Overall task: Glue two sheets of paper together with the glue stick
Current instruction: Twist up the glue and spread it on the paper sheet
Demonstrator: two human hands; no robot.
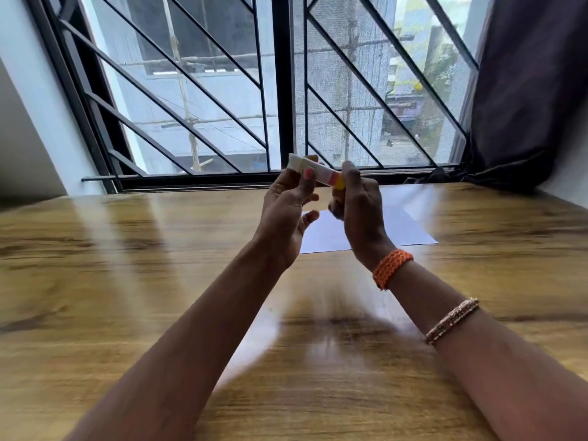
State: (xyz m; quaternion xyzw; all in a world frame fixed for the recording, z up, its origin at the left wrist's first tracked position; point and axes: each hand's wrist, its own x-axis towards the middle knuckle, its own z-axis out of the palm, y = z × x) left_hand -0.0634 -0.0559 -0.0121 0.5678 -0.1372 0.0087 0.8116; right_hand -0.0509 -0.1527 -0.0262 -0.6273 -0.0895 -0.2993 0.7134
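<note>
I hold a glue stick [321,174] up in the air between both hands, lying roughly level; it is white with a red and yellow band near its right end. My left hand [288,214] pinches the white left end with thumb and fingers. My right hand [361,211] grips the yellow right end. Below and behind my hands a white sheet of paper [401,229] lies flat on the wooden table [127,281]. Whether it is one sheet or two stacked, I cannot tell.
A barred window [286,90] runs along the table's far edge. A dark curtain [534,90] hangs at the right, its hem touching the table's back corner. Orange thread and a bangle circle my right wrist.
</note>
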